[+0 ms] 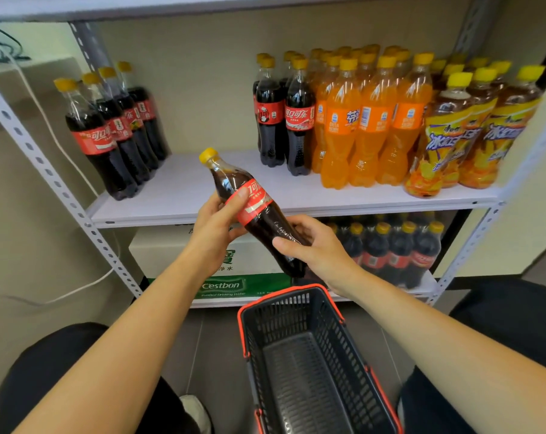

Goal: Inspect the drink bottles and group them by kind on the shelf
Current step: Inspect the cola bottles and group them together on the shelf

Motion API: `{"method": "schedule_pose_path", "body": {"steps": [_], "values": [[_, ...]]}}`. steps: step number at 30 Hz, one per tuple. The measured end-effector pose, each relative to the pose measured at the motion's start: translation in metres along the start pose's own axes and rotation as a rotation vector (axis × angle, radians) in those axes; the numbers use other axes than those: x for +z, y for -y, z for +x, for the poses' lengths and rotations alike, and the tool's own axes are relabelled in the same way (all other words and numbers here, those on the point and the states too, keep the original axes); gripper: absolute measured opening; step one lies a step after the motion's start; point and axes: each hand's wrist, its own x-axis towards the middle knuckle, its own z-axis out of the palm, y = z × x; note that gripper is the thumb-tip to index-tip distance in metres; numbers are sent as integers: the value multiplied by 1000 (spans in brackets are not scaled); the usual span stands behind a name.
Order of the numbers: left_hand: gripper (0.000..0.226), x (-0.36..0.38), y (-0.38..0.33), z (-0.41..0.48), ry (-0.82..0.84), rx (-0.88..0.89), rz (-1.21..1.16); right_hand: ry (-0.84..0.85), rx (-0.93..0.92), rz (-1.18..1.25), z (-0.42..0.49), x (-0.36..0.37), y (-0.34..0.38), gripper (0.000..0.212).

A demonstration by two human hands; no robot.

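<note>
Cola row [109,133] of four bottles stands at the left end of the shelf [184,189]: dark liquid in clear plastic, with red labels and yellow caps. Right of it, in the air before the shelf edge, is the held cola bottle [254,198], tilted with its cap up and to the left. The left grip [215,220] is curled round the labelled waist, and its thumb lies on the red label. The right grip [315,245] is curled round the lower body, near the base.

The bottle looks full, so I judge it rather heavy for its size and stiff when squeezed. The smooth plastic and glossy label can be slippery, and the narrow waist seems the safest place to hold.

Below the hands, a black plastic basket [296,314] with a red rim has latticed walls. Further right on the shelf, more cola bottles [284,120] stand touching the orange soda bottles [368,126], which have curved, pinched bodies. At the far right stand the iced tea bottles [472,133], brown liquid in yellow wrap labels. The held bottle probably belongs with the left row.
</note>
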Motion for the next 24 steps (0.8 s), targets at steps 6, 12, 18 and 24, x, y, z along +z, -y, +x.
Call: {"method": "schedule_pose_path", "body": {"steps": [6, 12, 18, 24], "values": [[36, -1, -1, -5, 72, 127, -39, 50, -16, -222, 2, 0, 1, 51], [55, 10, -4, -14, 214, 184, -15, 23, -144, -240, 5, 0, 7, 60], [63, 11, -27, -21, 219, 300, 123, -23, -200, -221, 7, -8, -9, 72], [37, -3, -42, -27, 106, 466, 420, -109, -284, -292, 7, -11, -19, 72]]}}
